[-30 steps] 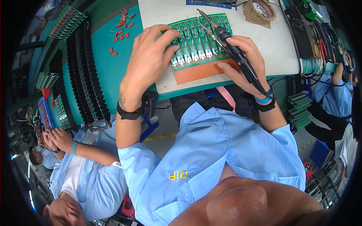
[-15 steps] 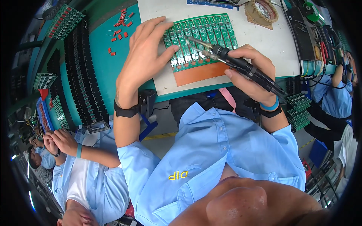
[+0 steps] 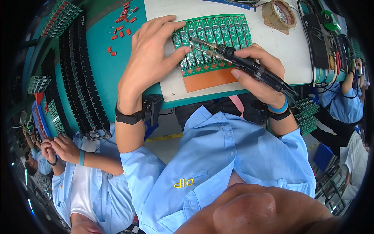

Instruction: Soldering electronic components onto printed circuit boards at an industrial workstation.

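A green circuit-board panel (image 3: pixel 224 33) made of several narrow strips lies over an orange-brown sheet (image 3: pixel 212 81) on the white mat. My left hand (image 3: pixel 152 50) rests across the panel's left edge, fingers stretched out and thumb apart on the strips. My right hand (image 3: pixel 263 74) is closed around a black soldering iron (image 3: pixel 253 70) with a thin metal feed tube alongside it. Its tip points left and down onto the strips near my left thumb, at the panel's upper left. Whether the tip touches a joint is too small to tell.
Red capacitors (image 3: pixel 124 17) lie scattered on the green table mat (image 3: pixel 101 43) at left. Beyond them stand long black racks (image 3: pixel 76 70). A round tan dish (image 3: pixel 278 15) sits at the far right, beside a solder spool (image 3: pixel 331 20). A co-worker's hands (image 3: pixel 62 148) show at lower left.
The soldering iron's tip has shifted slightly left across the panel, closer to my left thumb. The panel now appears a little further right in view. My left hand stays on its edge.
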`<state>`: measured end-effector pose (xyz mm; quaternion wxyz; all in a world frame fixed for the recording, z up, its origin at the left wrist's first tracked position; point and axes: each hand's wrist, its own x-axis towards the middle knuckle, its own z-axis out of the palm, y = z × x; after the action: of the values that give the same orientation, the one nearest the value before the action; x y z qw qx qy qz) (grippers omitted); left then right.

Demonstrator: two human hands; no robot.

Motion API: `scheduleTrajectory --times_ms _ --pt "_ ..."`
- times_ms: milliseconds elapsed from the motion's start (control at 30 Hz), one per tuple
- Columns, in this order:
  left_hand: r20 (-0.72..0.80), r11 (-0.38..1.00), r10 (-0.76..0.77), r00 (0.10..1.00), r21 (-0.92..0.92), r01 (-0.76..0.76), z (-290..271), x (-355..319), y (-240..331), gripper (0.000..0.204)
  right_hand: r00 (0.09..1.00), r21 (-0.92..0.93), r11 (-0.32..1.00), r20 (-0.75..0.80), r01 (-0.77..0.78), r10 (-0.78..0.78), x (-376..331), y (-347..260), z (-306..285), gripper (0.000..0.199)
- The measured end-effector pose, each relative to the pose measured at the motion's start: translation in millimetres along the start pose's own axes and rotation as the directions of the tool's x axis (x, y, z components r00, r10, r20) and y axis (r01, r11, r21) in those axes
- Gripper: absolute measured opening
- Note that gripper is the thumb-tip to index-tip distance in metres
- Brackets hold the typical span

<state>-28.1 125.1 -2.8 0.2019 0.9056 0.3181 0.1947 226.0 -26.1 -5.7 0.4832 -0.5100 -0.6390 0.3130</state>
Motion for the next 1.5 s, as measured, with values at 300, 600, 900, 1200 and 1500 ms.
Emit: scheduleTrajectory --times_ms 300,600,900,1200,1500 --pt "-0.031 0.999 0.04 0.999 0.034 -0.039 1 0 0 0.052 0.999 -0.07 0.997 0.035 0.039 -0.036 3 0 -1 0.037" --pt "-0.011 1.0 -0.001 1.0 -0.025 0.001 0 1 0 0.05 0.998 -0.045 0.997 0.008 0.064 -0.064 2 1 -1 0.037" --pt "-0.03 0.992 0.088 0.996 0.091 -0.084 -2 6 1 0.053 0.998 -0.021 0.998 -0.036 0.059 -0.06 -7 -9 -8 0.04" --pt "0.074 0.955 0.286 0.955 0.057 -0.29 -40 -30 -9 0.048 0.994 0.001 0.999 -0.099 0.053 -0.053 -23 -10 -7 0.042" --pt "0.324 0.802 0.585 0.743 -0.094 -0.59 -131 -92 -48 0.044 0.957 -0.06 0.993 -0.278 -0.101 0.08 -54 -8 -29 0.043"
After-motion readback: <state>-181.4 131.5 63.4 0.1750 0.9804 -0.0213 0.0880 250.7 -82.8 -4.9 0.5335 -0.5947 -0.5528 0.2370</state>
